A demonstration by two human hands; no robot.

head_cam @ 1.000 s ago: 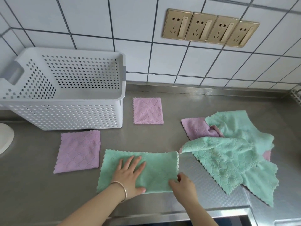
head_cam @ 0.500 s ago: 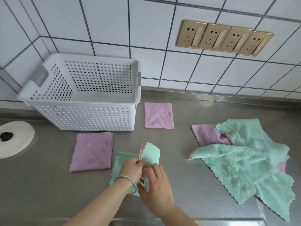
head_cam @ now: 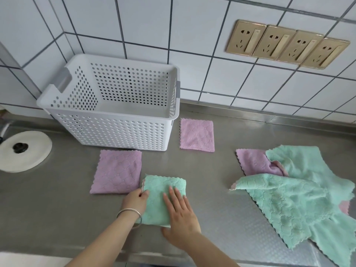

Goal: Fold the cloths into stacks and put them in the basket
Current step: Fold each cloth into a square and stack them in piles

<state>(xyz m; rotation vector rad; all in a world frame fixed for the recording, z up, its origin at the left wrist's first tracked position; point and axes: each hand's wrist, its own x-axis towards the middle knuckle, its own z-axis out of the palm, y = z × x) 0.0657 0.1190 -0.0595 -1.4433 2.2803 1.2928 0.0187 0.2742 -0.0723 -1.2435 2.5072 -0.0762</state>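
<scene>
A: What changed in the last second?

B: The green cloth [head_cam: 163, 199], then a long strip on the worktop [head_cam: 212, 170], is now folded to a square beside a folded purple cloth [head_cam: 117, 171].

A: Fingers?

B: Our right hand [head_cam: 180, 212] presses it flat, fingers straight. Our left hand [head_cam: 135, 199] appears to pinch its left edge; the view is poor there.

A: Consequence?

B: We judge it ready for stacking. The basket [head_cam: 107, 130] holds nothing, and the unfolded pile [head_cam: 300, 197] waits.
</scene>
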